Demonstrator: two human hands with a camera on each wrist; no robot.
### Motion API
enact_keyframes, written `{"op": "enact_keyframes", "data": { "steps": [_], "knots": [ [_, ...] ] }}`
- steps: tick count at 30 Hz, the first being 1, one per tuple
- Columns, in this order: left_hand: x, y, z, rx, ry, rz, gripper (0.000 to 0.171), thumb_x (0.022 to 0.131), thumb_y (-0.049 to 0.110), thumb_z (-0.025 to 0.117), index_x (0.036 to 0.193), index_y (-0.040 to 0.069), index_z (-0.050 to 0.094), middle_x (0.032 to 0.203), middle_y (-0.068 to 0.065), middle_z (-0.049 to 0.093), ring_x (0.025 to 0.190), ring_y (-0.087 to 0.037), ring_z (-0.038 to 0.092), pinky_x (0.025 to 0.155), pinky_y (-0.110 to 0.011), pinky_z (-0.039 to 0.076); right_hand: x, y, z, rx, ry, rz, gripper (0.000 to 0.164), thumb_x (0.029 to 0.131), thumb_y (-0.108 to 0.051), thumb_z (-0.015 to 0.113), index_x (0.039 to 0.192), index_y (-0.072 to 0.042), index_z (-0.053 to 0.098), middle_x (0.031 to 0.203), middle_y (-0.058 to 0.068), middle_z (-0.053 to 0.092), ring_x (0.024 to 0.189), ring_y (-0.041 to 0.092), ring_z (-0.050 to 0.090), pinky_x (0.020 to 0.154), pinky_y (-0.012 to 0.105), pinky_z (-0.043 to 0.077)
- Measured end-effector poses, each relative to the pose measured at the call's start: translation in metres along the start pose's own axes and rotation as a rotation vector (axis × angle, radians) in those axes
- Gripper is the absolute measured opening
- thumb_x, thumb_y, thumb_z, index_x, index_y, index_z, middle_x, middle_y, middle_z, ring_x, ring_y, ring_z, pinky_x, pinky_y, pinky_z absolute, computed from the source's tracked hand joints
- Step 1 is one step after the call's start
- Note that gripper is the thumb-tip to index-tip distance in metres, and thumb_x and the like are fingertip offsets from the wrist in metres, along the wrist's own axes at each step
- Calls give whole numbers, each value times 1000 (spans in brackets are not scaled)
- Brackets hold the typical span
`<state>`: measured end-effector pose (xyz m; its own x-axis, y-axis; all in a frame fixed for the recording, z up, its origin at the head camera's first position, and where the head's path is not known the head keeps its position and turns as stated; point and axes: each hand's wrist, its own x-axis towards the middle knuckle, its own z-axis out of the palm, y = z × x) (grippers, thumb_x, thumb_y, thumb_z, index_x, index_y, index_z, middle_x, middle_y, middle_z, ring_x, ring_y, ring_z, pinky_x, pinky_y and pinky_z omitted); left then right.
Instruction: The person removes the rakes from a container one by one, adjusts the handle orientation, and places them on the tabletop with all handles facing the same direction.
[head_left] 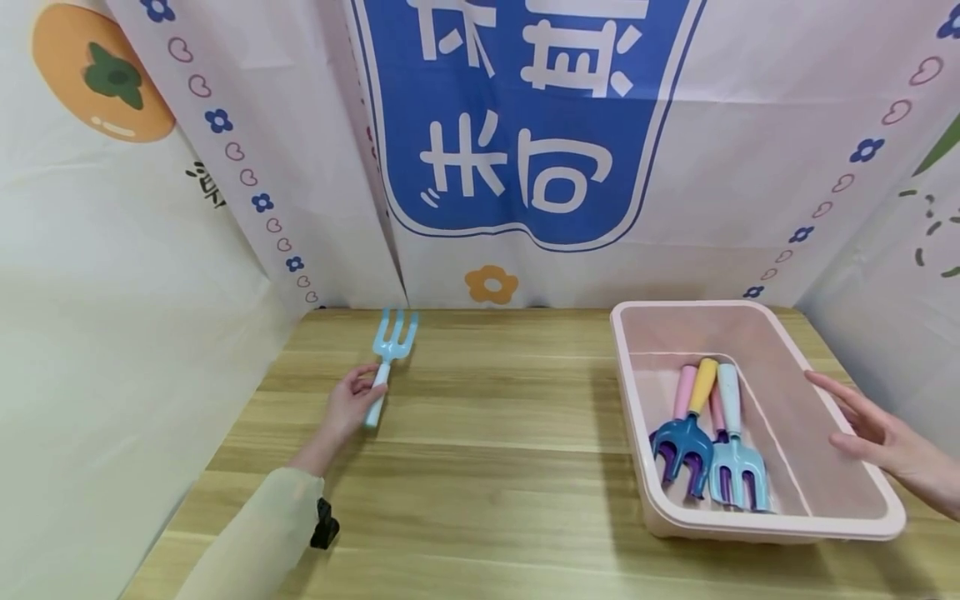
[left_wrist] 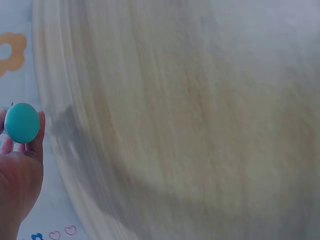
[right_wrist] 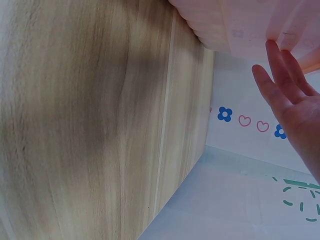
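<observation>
My left hand (head_left: 351,402) grips a light blue hand fork (head_left: 393,340) by its handle, with three tines pointing toward the back wall. In the left wrist view the handle's rounded turquoise end (left_wrist: 22,123) faces the camera, and the left hand (left_wrist: 20,175) is partly cut off. On the right, my right hand (head_left: 881,433) has its fingers extended against the right rim of a pink plastic basin (head_left: 772,525). From the right wrist view, the fingertips (right_wrist: 271,46) meet the basin's side wall (right_wrist: 245,25).
Inside the basin lie a blue fork with a yellow handle (head_left: 702,387), a light blue fork (head_left: 738,467) and purple tools with pink handles (head_left: 684,392), partly covered. Printed cloth (head_left: 525,275) closes off the back and sides of the wooden table (head_left: 480,433).
</observation>
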<state>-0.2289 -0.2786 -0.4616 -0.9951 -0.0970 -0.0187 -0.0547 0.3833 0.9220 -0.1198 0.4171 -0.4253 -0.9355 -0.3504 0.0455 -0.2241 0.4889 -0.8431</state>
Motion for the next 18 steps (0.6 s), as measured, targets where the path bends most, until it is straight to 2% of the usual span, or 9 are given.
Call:
{"op": "enact_keyframes", "data": {
  "steps": [7,13,18],
  "knots": [
    [12,-14,-3,34,30,-32,44,94,6,64,133,-4,49,117,-29,61,84,-8,61,67,-20,49,-1,0,0,-8,-2,12,70,102,0,40,157,-26,7,147,-27,13,112,-21,34,74,18,46],
    [18,-18,-11,84,48,-40,42,95,7,63,132,-5,49,119,-31,59,82,-9,58,66,-20,47,-1,-2,0,-19,0,42,70,102,-3,40,157,-28,6,145,-27,13,110,-20,34,72,20,48],
    [25,-21,-17,70,38,-64,44,95,8,63,134,-6,47,123,-32,56,84,-8,57,67,-19,46,-1,-2,0,2,-5,81,69,103,-5,41,157,-32,6,138,-30,22,108,-16,40,71,23,50]
  ]
}}
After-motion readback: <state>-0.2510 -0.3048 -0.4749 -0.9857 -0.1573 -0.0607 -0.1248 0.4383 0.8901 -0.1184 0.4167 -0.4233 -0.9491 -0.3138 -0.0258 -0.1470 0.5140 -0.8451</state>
